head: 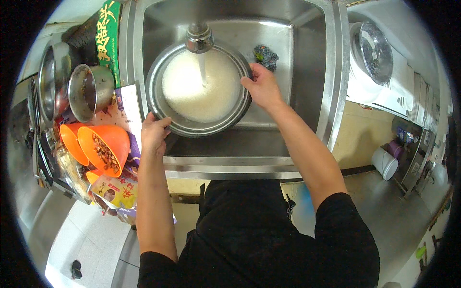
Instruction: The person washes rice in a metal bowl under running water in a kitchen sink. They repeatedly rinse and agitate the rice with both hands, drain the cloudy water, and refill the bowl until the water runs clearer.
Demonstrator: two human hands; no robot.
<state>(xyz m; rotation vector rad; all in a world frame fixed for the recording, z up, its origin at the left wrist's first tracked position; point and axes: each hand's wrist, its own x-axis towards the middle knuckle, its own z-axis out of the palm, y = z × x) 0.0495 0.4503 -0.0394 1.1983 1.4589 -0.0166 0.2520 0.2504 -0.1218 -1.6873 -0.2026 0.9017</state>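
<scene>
A round metal pot [212, 129] sits inside the stainless steel sink [306, 90], with pale grains that look like rice [194, 100] spread in it under water. From the faucet [199, 39] above it, a stream of water [202, 70] runs into the pot. My left hand [154, 134] grips the pot's rim at the lower left, thumb on top. On the opposite side, my right hand [264, 84] holds the rim at the right; its fingers are partly hidden. Close to that hand, a dark clump [265, 57] with green and red bits lies on the sink floor.
Left of the sink stand orange cups [119, 144] with dried spices, a steel pot [102, 88], a metal bowl [48, 79] and a printed food bag [117, 192]. At the right are a clear-lidded container [376, 54] and a white bucket [385, 163] on the floor.
</scene>
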